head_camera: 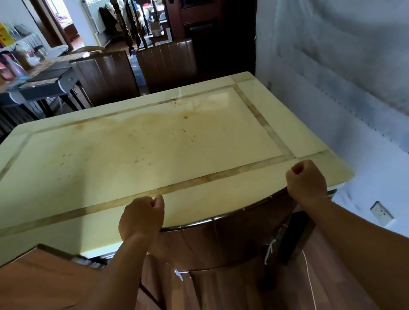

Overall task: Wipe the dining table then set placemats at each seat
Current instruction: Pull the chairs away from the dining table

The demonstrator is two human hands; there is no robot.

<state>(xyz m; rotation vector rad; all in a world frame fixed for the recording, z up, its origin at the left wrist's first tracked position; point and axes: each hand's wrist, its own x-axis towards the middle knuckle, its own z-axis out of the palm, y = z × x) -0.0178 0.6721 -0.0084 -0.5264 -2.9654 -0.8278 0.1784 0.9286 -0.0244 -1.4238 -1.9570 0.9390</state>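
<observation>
A cream dining table [71, 177] with a brown inlaid border fills the middle of the head view. Brownish stains and small specks spread over its centre and far half. My left hand [141, 219] hovers over the near edge of the table, its fingers curled into a fist with nothing in it. My right hand [306, 183] is a fist too, held near the table's near right corner, and holds nothing. No cloth and no placemat is in view.
A brown chair [225, 240] is tucked under the near edge between my arms. Two brown chairs [107, 76] [168, 64] stand at the far side. A cluttered side table [40, 80] is at the back left. A white sheet-covered wall [357, 56] runs along the right.
</observation>
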